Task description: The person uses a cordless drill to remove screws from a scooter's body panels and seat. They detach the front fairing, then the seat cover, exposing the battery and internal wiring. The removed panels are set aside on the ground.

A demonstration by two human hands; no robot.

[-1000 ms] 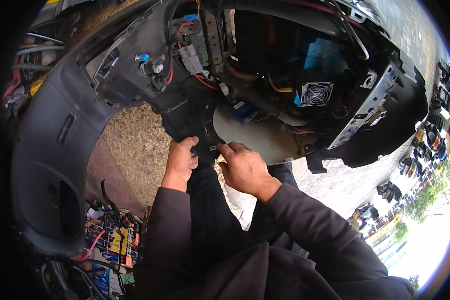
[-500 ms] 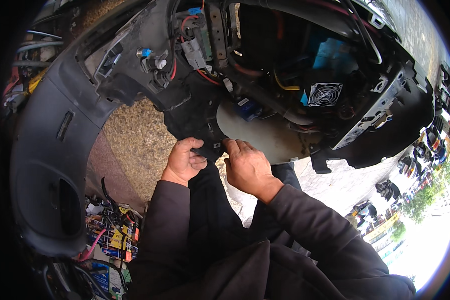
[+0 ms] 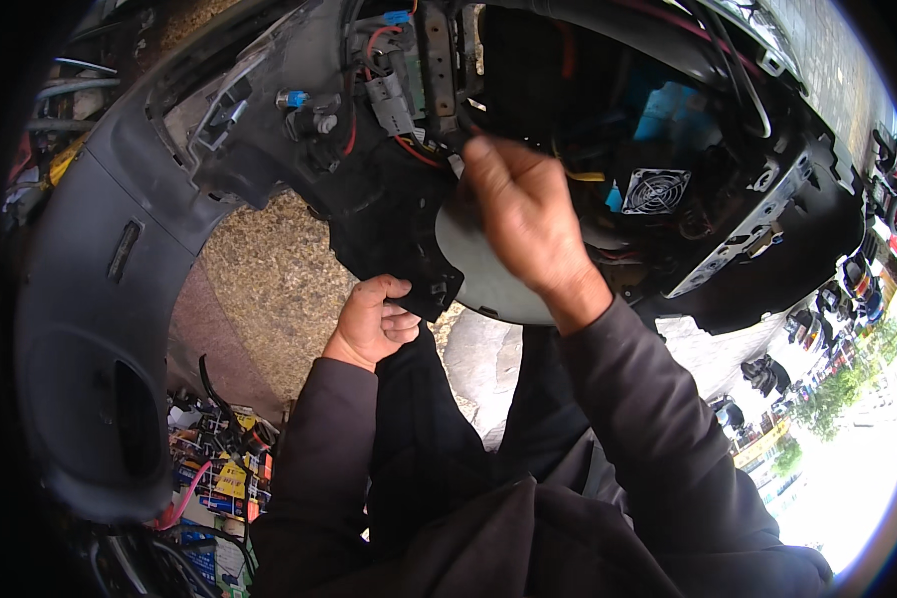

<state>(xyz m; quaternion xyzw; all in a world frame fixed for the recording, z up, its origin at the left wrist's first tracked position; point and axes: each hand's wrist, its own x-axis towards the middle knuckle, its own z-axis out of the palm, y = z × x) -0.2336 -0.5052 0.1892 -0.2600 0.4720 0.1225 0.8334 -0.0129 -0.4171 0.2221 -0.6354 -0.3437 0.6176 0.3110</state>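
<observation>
A dark car dashboard [image 3: 110,209], turned so its inner side shows, fills the upper part of the view. My left hand [image 3: 372,324] pinches the lower edge of a black panel [image 3: 384,224] hanging from it, thumb on top and fingers curled under. My right hand [image 3: 533,214] is raised over the dashboard's inside, in front of a pale grey rounded plate [image 3: 498,279]. Its fingers are curled together close to a grey connector [image 3: 389,105] with red wires; slight blur and the hand itself hide whatever lies between them.
To the right of my right hand are a small fan with a round grille [image 3: 656,190] and a metal bracket [image 3: 743,221]. A bluish plug [image 3: 291,99] sits upper left. Coloured boxes and cables [image 3: 224,478] lie lower left; parts line the pavement at far right.
My right hand has left the black panel's edge beside my left hand and moved up and right over the dashboard's inside. The left hand keeps its pinch.
</observation>
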